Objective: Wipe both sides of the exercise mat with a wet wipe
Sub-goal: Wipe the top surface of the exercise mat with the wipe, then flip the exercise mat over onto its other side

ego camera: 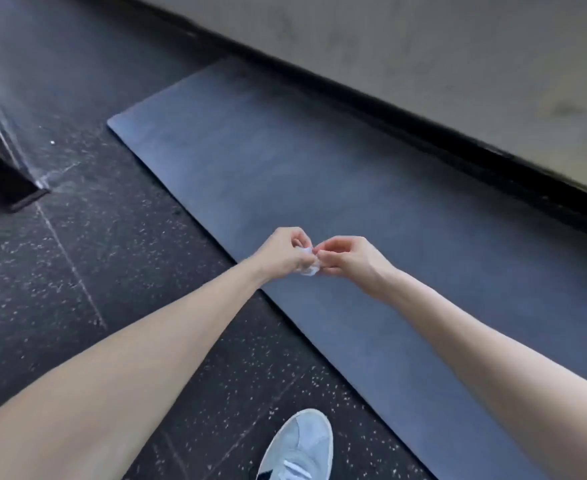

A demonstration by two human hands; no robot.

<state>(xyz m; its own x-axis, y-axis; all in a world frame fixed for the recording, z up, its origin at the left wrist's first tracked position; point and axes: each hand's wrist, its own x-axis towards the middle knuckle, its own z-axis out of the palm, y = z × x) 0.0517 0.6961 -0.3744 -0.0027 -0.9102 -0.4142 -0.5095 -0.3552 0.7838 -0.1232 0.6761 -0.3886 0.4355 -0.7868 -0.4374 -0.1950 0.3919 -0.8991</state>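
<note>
A long blue-grey exercise mat [285, 161] lies flat on the dark speckled floor, running from the far left toward the near right beside a wall. Above its near edge my left hand [281, 252] and my right hand [347, 259] meet, both pinching a small crumpled white wet wipe [307, 260] between their fingertips. Most of the wipe is hidden by the fingers. Both forearms reach forward from the bottom of the frame.
A pale wall [423, 57] with a black baseboard [423, 133] borders the mat's far side. A dark metal equipment base [4, 157] stands at the left. My grey shoe [300, 448] is on the rubber floor [94, 271] just short of the mat.
</note>
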